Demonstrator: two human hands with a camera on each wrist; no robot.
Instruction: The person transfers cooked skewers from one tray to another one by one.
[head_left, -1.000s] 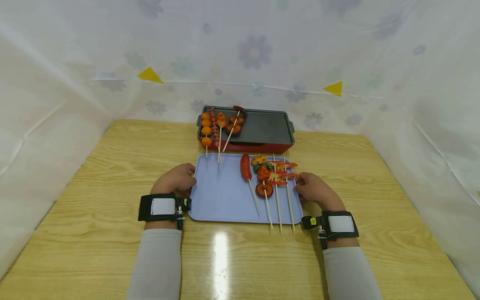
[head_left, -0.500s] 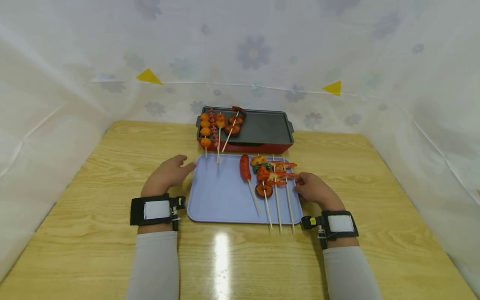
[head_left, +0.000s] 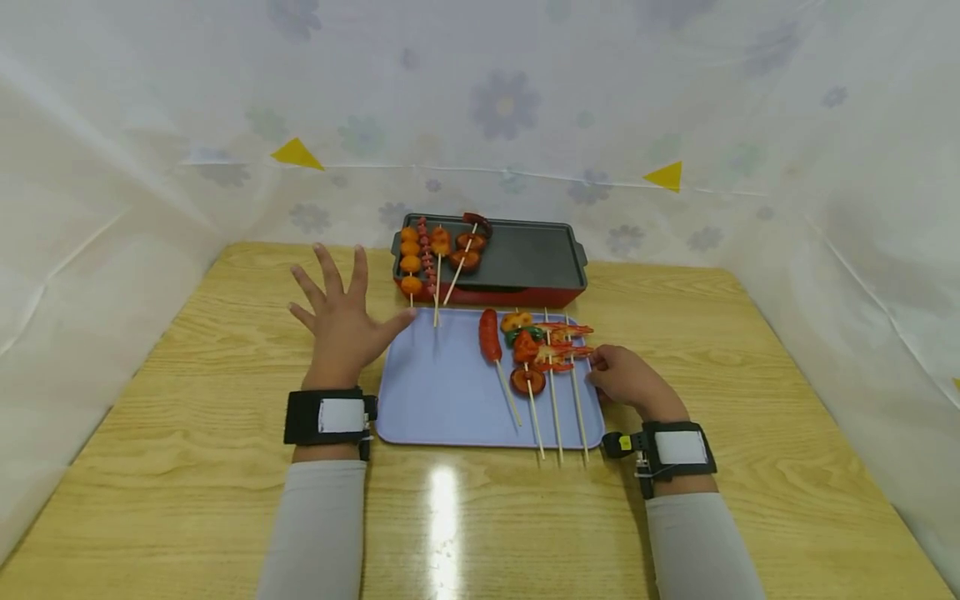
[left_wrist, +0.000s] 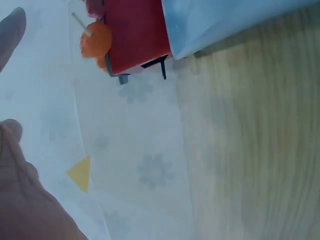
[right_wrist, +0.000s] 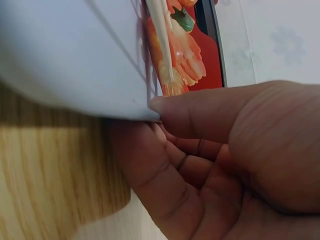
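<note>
A: Your tray [head_left: 438, 392], loc.?
B: On worktop [head_left: 750, 417], just in front of grill [head_left: 536, 258]; sausage [head_left: 490, 336] mid, 3 skewers [head_left: 555, 357] R.
A: Grip?
B: Your R hand [head_left: 630, 379]: pinching tray's R rim. Your L hand [head_left: 345, 329]: spread, free, nr tray's far L corner.

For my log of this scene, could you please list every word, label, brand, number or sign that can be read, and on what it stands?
There is no readable text in any view.
Yellow sticker on the right wrist camera: any print too small to read.
White patches on the wrist straps: no legible marks.
</note>
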